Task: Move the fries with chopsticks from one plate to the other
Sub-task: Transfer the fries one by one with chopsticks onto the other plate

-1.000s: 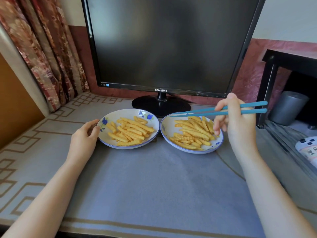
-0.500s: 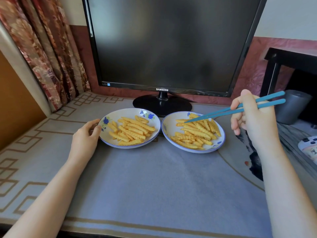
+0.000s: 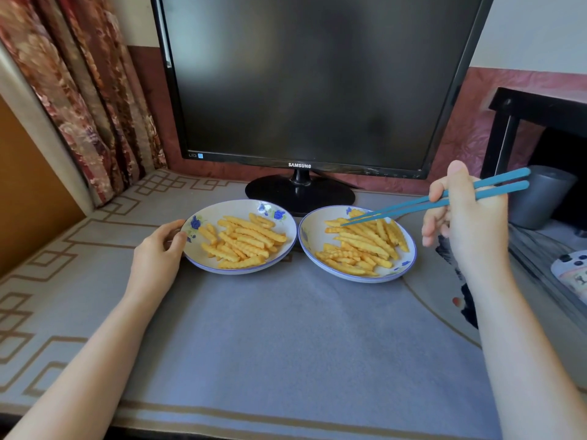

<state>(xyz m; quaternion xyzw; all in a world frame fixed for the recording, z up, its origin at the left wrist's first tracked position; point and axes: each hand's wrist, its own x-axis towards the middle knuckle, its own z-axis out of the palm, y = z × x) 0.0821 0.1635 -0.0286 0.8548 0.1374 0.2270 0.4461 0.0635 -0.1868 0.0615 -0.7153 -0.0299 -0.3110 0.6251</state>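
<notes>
Two shallow round plates of glazed white china, blue-rimmed with small blue flowers, sit side by side at the middle of the frame, rims almost touching. The right plate (image 3: pixel 313 238) holds a loose heap of fries (image 3: pixel 365 246), yellow, ridged and crinkle-cut; the left plate (image 3: pixel 222 207) carries a similar heap.

The right hand (image 3: pixel 470 223), at the right of the frame, has its fingers curled round a pair of slim, smooth blue chopsticks (image 3: pixel 444 200). They slant down to the left, tips close together on the fries at the far side of the right plate. Whether a fry is pinched between them, I cannot tell.

The left hand (image 3: pixel 158 252) holds the left plate's outer rim, thumb and fingers curled against the edge.

The counter (image 3: pixel 286 338) is covered in soft grey cloth with a beige key-pattern border, and a broad stretch lies open in front of the plates. Just behind them stands the glossy black round foot of a monitor (image 3: pixel 305 81). A flowered curtain (image 3: pixel 79 90) hangs at the upper left. A matte grey cup (image 3: pixel 540 198) stands beyond the right hand, under a black shelf.
</notes>
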